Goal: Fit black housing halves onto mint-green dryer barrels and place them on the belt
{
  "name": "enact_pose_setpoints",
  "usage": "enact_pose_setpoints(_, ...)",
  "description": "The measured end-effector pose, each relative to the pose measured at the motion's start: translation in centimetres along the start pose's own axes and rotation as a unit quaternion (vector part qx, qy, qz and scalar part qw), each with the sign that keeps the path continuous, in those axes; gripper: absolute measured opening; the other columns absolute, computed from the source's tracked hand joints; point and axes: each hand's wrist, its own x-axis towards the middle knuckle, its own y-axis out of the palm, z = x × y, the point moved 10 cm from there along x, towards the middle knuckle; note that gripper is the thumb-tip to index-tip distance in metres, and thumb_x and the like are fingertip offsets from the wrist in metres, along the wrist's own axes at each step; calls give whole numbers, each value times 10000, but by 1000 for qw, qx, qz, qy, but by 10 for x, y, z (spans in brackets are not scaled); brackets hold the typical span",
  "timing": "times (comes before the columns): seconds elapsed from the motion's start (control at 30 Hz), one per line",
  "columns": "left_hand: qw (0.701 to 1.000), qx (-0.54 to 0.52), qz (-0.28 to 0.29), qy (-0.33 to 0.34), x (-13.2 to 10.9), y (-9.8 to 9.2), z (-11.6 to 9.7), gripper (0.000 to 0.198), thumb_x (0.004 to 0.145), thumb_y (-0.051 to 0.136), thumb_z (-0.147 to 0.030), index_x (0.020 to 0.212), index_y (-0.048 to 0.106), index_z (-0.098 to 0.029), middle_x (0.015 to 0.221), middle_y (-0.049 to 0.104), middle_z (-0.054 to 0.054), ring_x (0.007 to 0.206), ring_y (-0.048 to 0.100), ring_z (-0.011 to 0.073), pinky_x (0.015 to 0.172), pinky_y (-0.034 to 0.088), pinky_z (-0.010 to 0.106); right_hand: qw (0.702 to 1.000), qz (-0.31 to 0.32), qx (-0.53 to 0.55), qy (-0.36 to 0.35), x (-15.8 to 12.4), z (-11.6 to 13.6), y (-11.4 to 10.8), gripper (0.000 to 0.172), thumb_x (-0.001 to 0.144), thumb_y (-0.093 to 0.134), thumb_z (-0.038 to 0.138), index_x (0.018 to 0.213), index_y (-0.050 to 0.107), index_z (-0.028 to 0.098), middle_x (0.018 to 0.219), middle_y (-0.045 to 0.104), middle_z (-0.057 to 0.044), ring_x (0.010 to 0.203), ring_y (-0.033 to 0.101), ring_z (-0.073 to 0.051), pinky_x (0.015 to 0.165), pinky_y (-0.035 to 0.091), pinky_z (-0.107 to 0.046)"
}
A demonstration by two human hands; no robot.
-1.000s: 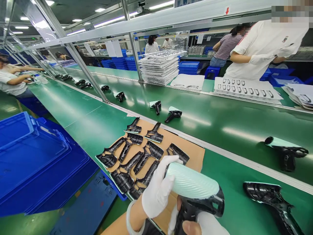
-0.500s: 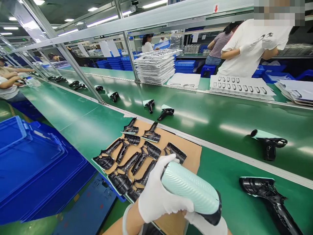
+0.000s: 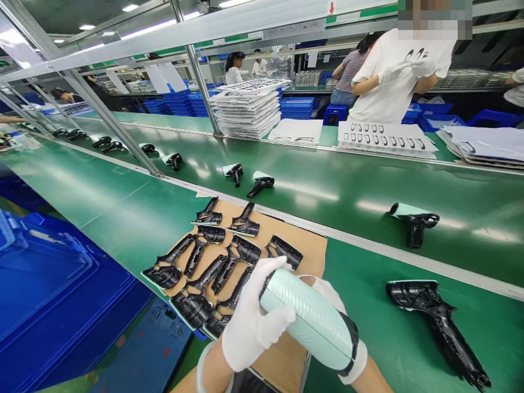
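Observation:
A mint-green ribbed housing (image 3: 309, 316) with black ends is held over the front of the cardboard. My left hand (image 3: 256, 319), in a white glove, wraps round its left end, thumb across the near side. Behind and under its right end is my right hand (image 3: 327, 292), also gloved and gripping it, its fingers largely hidden. Several black half shells (image 3: 241, 256) with mint edges lie on the brown cardboard (image 3: 313, 248), just left of and beyond my hands. To the right, another black half shell (image 3: 436, 311) rests on the green bench.
Beyond a metal rail (image 3: 368, 248), dryer-shaped assemblies (image 3: 415, 221) lie on the green line. A slanted metal post (image 3: 108, 120) stands at left, above blue bins (image 3: 61, 289). Across the line, a person in a white shirt (image 3: 399, 76) stands behind white sheets (image 3: 380, 139) holding small black parts.
The housing has turned in my hands, showing its seam nearer the front. My right hand has moved from below it to its far side. The view has shifted, and the surroundings appear farther left.

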Motion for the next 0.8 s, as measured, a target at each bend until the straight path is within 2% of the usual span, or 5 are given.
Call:
enact_pose_setpoints(0.1,1000,-8,8,7,0,3,2,835,638,750,-743,1326,535,-321,1235,566,54,1143,559,315,986,445,424,982,-10,-138,-128,-1,38,-5,141,807,587,374,822,664,257,859,695,-18,842,643,-235,781,532,-357)
enact_pose_setpoints(0.23,1000,-3,25,15,0,6,2,954,526,807,-742,1345,519,-346,1261,556,48,1176,546,326,1021,423,435,917,-108,-290,-251,-2,67,-22,211,883,464,302,912,673,296,957,725,-16,951,675,-228,859,546,-376)
enact_pose_setpoints(0.47,999,12,43,-13,2,8,2,1037,422,903,-660,1331,541,-314,1316,531,74,1252,502,374,1091,366,501,848,-265,-358,-287,-9,71,-43,264,972,429,339,1166,588,256,1130,715,-85,1152,633,-282,1042,465,-528)
enact_pose_setpoints(0.67,998,2,47,-30,4,8,5,1092,378,955,-575,1343,537,-280,1333,519,98,1229,520,382,1110,351,535,775,-288,-439,-352,-18,105,-42,198,933,512,230,1099,594,300,1009,713,-53,1051,653,-279,1005,456,-534)
enact_pose_setpoints(0.8,998,0,48,-49,4,8,6,1093,360,987,-486,1336,542,-277,1331,524,87,1255,506,378,1135,334,523,695,-321,-492,-415,-37,131,-34,206,884,598,165,1048,556,282,1003,696,-71,1015,641,-280,947,482,-555)
